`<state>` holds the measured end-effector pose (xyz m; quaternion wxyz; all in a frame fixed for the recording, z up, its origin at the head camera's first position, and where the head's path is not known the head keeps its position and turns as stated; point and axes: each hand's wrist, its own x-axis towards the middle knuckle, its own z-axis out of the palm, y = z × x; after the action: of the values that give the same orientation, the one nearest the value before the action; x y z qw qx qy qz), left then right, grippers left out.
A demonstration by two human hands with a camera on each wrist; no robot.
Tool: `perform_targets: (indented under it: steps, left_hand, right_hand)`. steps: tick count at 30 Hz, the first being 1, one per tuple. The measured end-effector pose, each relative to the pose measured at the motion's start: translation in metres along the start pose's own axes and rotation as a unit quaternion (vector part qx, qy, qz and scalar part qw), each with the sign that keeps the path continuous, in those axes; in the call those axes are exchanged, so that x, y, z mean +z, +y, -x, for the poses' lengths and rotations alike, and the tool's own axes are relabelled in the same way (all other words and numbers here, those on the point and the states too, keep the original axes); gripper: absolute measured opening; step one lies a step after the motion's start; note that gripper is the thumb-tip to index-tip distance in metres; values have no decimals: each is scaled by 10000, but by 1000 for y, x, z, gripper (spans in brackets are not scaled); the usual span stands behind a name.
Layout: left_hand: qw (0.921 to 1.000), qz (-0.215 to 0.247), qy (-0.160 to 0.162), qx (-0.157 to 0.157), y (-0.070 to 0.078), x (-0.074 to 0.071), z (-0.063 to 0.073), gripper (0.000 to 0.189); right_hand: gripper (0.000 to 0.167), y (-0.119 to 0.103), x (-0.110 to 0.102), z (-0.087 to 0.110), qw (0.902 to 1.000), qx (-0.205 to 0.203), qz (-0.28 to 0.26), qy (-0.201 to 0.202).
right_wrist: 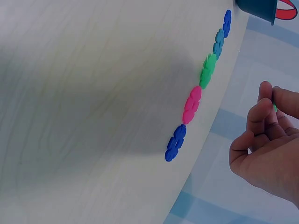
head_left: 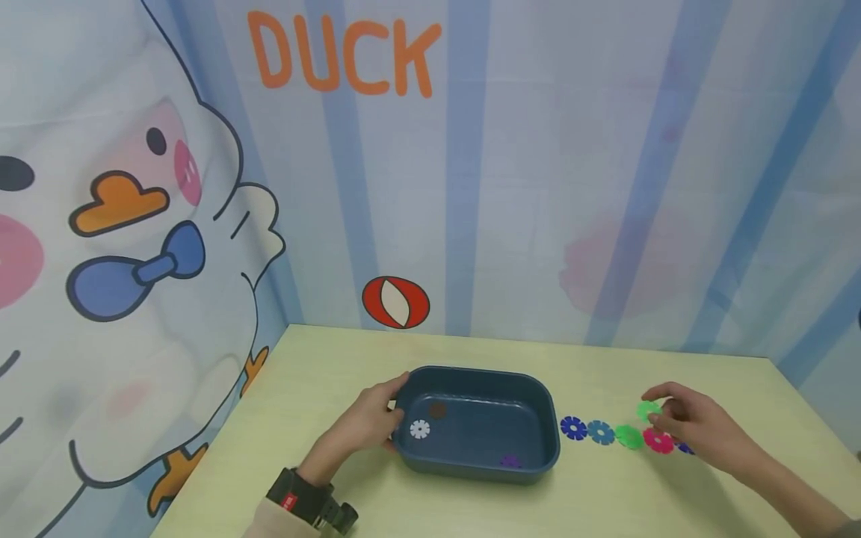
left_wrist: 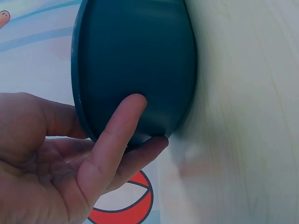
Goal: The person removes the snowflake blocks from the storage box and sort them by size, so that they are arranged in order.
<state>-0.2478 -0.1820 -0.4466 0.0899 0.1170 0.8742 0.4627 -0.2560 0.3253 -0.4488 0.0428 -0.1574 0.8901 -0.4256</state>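
Gripping the left end of a dark blue tub point(head_left: 464, 437), the left hand point(head_left: 366, 415) has its fingers pressed to the outer wall and about the rim, a black device point(head_left: 303, 497) strapped at its wrist. The right hand point(head_left: 706, 426) hangs raised by the right-hand end of a row of notched discs, thumb and fingertips pinched together on a green disc point(head_left: 647, 410), of which only a sliver shows in the right wrist view. The relation that seems to count most is between this held piece and the tub: the tub lies to its left, well apart, long axis running left to right, and the row stretches between the two. From the tub outward come a dark blue disc point(head_left: 568, 428), a lighter blue disc point(head_left: 601, 426), a second green disc point(head_left: 628, 437), a pink disc point(head_left: 658, 447) and another dark blue disc point(head_left: 684, 449) partly behind the right hand; the right hand is the nearer to all. Inside the tub lie a purple disc point(head_left: 511, 461) by the near wall, a white disc point(head_left: 420, 429) at the left and a brown disc point(head_left: 438, 409) just beyond it. The worktop point(head_left: 605, 497) is pale yellow, faintly grained. Behind it hangs a blue-striped cloth point(head_left: 525, 187), printed with a large white bird point(head_left: 134, 373).
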Motion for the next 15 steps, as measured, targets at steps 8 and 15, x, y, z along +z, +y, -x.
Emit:
perform_targets:
  steps: [8, 15]
  left_hand:
    - [10000, 33, 7, -5, 0, -1, 1, 70]
    - [10000, 39, -17, 7, 1, -1, 1, 70]
  right_hand:
    - [34, 11, -11, 6, 9998, 144, 136, 35]
    - [32, 28, -24, 14, 9995, 221, 219, 99]
